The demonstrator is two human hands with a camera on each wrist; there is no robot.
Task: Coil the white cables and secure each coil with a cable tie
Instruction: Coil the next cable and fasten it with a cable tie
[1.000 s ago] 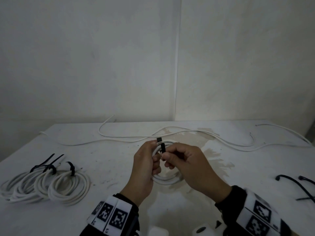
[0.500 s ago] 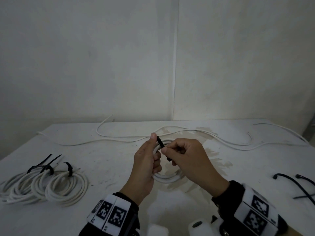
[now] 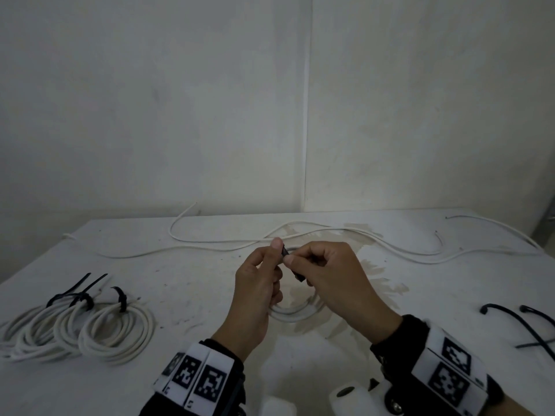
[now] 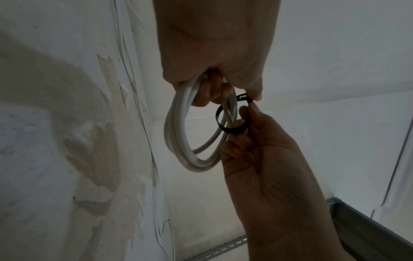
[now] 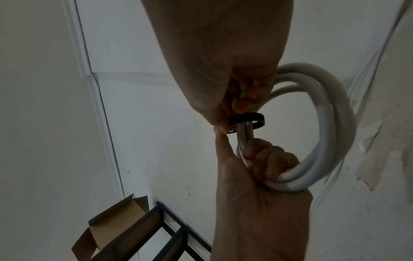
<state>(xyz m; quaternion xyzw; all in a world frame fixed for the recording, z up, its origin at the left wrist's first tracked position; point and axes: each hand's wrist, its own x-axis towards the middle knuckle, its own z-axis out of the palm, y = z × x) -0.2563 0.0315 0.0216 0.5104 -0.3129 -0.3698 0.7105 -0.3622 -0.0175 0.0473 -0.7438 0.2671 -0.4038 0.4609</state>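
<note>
Above the middle of the white table (image 3: 186,295): left hand (image 3: 258,283), fingers curled around a small coil of white cable (image 4: 178,134), thumb up and pressing the head of a black cable tie (image 4: 232,130). Coil held off the table, lower loops hanging just below both hands, at about 6 o'clock from the fingers.

Just beside, at 3 o'clock from the left hand: right hand (image 3: 333,274), fingers folded in, thumb and forefinger pinching the strap of the tie close to its head. In both wrist views, tie closed into a loose black ring around one side of the coil, with space between strap and cable.

At 9 o'clock, near the left edge of the table: three finished coils (image 3: 78,328), lying touching and partly overlapping, each with a black tie.

At 12 o'clock, along the far side: loose white cables (image 3: 399,250), uncoiled, running in long waves from left to right.

At 3 o'clock, near the right edge: spare black ties (image 3: 522,322), crossing one another.

In the right wrist view, low on the left: a cardboard box (image 5: 111,227) beside a dark metal frame (image 5: 161,231).
</note>
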